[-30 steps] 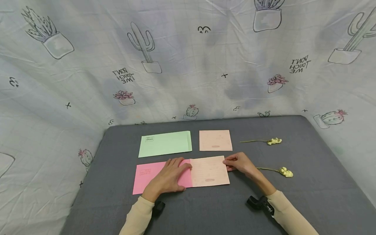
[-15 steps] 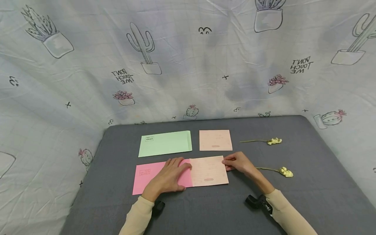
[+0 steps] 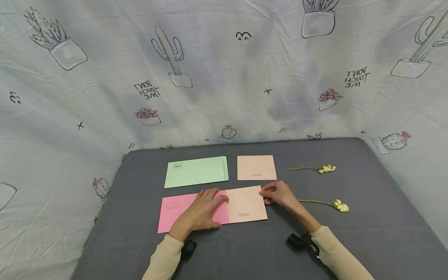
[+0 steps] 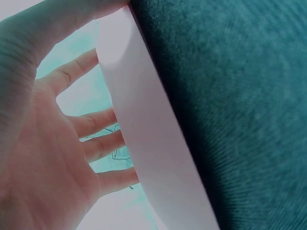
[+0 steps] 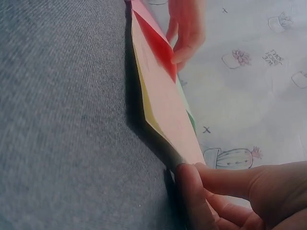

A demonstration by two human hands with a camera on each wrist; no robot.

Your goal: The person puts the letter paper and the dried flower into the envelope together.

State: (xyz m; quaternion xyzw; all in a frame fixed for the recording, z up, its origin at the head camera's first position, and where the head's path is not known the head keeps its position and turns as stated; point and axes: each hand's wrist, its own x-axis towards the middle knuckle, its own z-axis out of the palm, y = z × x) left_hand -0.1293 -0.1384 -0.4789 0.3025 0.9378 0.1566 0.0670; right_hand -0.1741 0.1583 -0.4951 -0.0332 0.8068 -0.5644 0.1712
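A pink envelope (image 3: 171, 212) lies at the left of the table with its mouth facing right. My left hand (image 3: 203, 210) grips it near the mouth, fingers spread over the top and thumb at the near edge. In the right wrist view the envelope's red inside (image 5: 160, 45) shows at the gaping mouth. A peach card (image 3: 245, 204) sits with its left end inside that mouth, and that end is hidden. My right hand (image 3: 280, 194) pinches the card's right edge between thumb and fingers. In the left wrist view, the left fingers (image 4: 103, 146) reach over the envelope's pale side.
Behind the pink envelope lies a green envelope (image 3: 196, 173), with a second peach card (image 3: 257, 167) to its right. Two dried yellow flowers lie at the right, the far flower (image 3: 326, 168) and the near flower (image 3: 339, 205), its stem partly behind the right hand. A patterned curtain (image 3: 224, 77) borders the grey table (image 3: 245, 252).
My right hand has moved left with the peach card, and more of the card is now inside the pink envelope. The left hand has stayed in place.
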